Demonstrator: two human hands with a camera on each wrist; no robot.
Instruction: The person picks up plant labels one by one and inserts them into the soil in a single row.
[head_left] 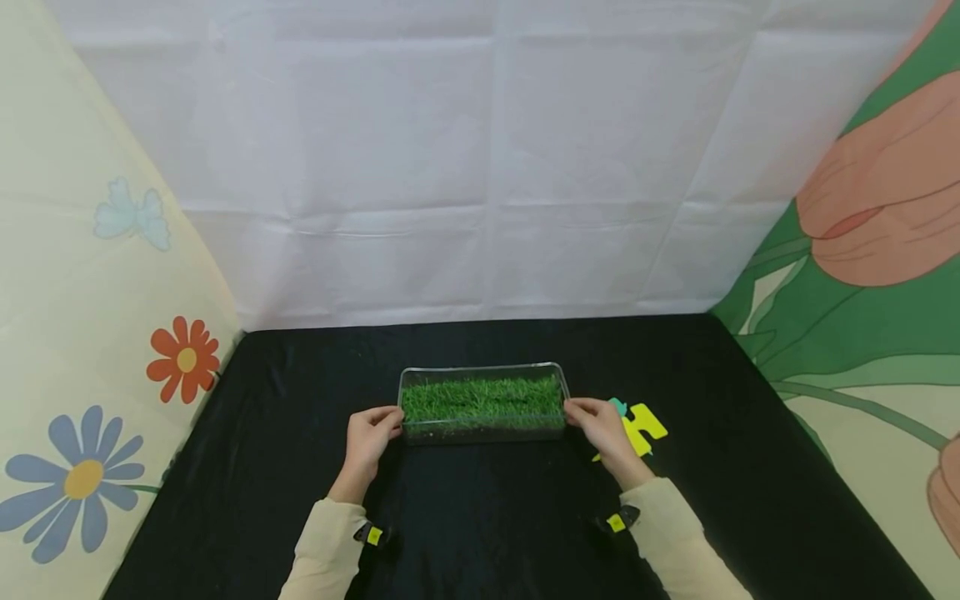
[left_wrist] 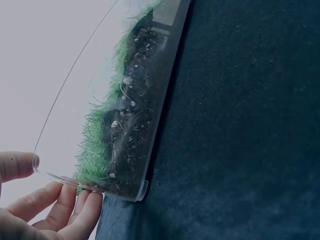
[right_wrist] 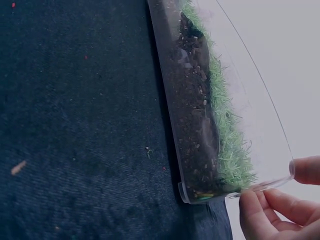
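at the bottom of the head view, two cream sleeves reach in over a bench covered in black cloth. a small black device with a yellow tag sits at each wrist, the left one and the right one. farther up, both hands are closed in on a clear box at the centre of the frame, below the middle. the left hand pinches its left end, thumb at the rim and fingers against the end wall; the right hand grips the right end in much the same way. green grass fills the box, above dark soil flecked with pale bits. whether the base touches the cloth, i cannot tell. just beside the right hand, at lower right of centre, lie a yellow piece and a teal piece, both partly hidden. beyond the bench hangs a creased white backdrop, with a flowered panel at left and a tulip-patterned one at right.
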